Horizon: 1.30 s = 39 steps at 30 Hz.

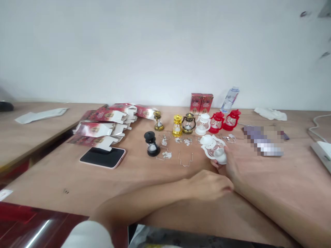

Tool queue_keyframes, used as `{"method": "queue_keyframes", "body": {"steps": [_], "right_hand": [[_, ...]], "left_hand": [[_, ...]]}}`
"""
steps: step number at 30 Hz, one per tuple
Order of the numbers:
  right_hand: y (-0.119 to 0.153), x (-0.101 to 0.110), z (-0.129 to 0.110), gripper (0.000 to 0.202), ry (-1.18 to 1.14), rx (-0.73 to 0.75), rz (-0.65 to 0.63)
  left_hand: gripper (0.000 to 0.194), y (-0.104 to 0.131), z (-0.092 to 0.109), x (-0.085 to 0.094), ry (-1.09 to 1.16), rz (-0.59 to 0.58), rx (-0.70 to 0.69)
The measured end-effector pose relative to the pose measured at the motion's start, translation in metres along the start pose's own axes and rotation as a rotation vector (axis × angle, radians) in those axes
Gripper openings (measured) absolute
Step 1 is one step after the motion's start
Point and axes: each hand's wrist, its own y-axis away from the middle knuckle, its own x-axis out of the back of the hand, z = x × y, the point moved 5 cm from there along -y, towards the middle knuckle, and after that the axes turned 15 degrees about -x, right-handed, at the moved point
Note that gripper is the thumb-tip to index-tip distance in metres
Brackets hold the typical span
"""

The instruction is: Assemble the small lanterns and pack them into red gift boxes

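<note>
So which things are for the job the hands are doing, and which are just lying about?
Probably for the job:
the white lantern in the right hand
the other lanterns
the small flat figures
the red cartons
two upright red boxes

Probably just lying about:
the phone
the bottle
the white cloth or tissue

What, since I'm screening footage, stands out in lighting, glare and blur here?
Head view: mostly even light, a soft shadow below the left forearm; head view: a bright streak glaring off the glossy red surface, lower left; head view: the white lantern in the right hand slightly soft; head view: blocky pixelation over the purplish item at right.
</note>
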Motion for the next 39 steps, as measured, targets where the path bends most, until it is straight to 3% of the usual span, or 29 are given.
{"method": "queue_keyframes", "body": {"steps": [2,4,8,22,34,39], "right_hand": [[0.002,-0.002,-0.001,0.043,0.024,0.003,-0.028],[0.004,-0.004,-0.003,0.042,0.039,0.035,-0.043],[0.005,-0.006,-0.005,0.044,0.031,0.045,-0.033],[0.004,-0.005,-0.004,0.043,0.026,0.037,-0.048],[0.006,-0.005,-0.004,0.042,0.021,0.026,-0.029],[0.005,-0.005,-0.002,0.037,0.068,0.053,-0.057]], "left_hand": [[0.011,0.018,-0.009,0.021,0.296,0.24,0.257],[0.024,0.036,-0.017,0.034,0.588,0.454,0.493],[0.039,0.056,-0.02,0.047,0.802,0.647,0.652],[0.034,0.057,-0.02,0.053,0.822,0.729,0.664],[0.041,0.053,-0.015,0.054,0.817,0.73,0.677],[0.043,0.054,-0.017,0.059,0.825,0.788,0.648]]}}
